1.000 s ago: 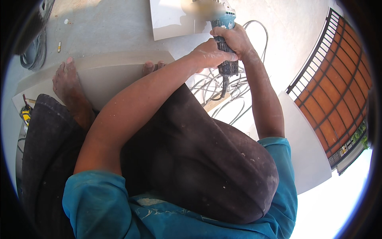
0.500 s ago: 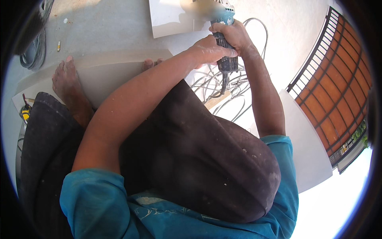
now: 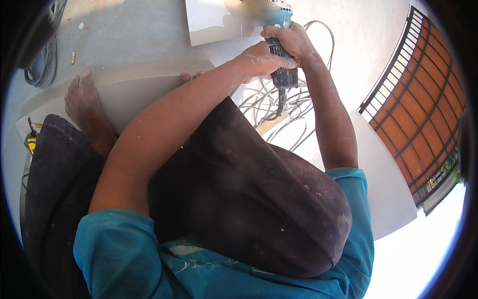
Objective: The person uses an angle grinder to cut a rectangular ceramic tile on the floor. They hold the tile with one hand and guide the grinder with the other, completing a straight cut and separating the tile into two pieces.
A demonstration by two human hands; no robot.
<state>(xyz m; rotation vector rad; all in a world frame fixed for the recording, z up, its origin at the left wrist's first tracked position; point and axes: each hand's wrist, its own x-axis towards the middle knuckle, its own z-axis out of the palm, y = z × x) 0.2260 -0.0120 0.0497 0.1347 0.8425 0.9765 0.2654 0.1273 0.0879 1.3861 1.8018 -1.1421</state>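
Item: handheld power tool (image 3: 280, 47), teal housing with a dark ribbed handle, its working end blurred at the top edge of the view. Long axis ran near vertical in the picture, head pointing away from the person, cord end toward the knees. Both grips were closed around it: the right hand (image 3: 289, 42) wrapped the upper handle, fingers fully curled; the left hand (image 3: 259, 62) clasped the handle just below and to the left of the right, touching it. A dark cable (image 3: 282, 102) dropped from the handle's base, directly beneath the grips.

Under the tool's head, just above the grips: a pale flat tile (image 3: 214, 20), smooth and matte, rectangular, lying on the floor (image 3: 139, 30). The floor was grey concrete, dusty.

Below and to the right of the grips: a loose tangle of pale cords (image 3: 308, 99), looped over a short strip of wood (image 3: 271, 123).

Left of the grips: a larger pale slab (image 3: 134, 92), smooth-faced, with a bare foot (image 3: 84, 107) resting on it and toes of the other foot showing at its far edge.

Nearer than the grips: dark dusty trousers (image 3: 239, 199) over a raised knee, and a teal shirt (image 3: 124, 254).

Far right: a red-brown metal gate (image 3: 423, 109), barred and panelled.

Far left: coiled grey hose (image 3: 42, 70).
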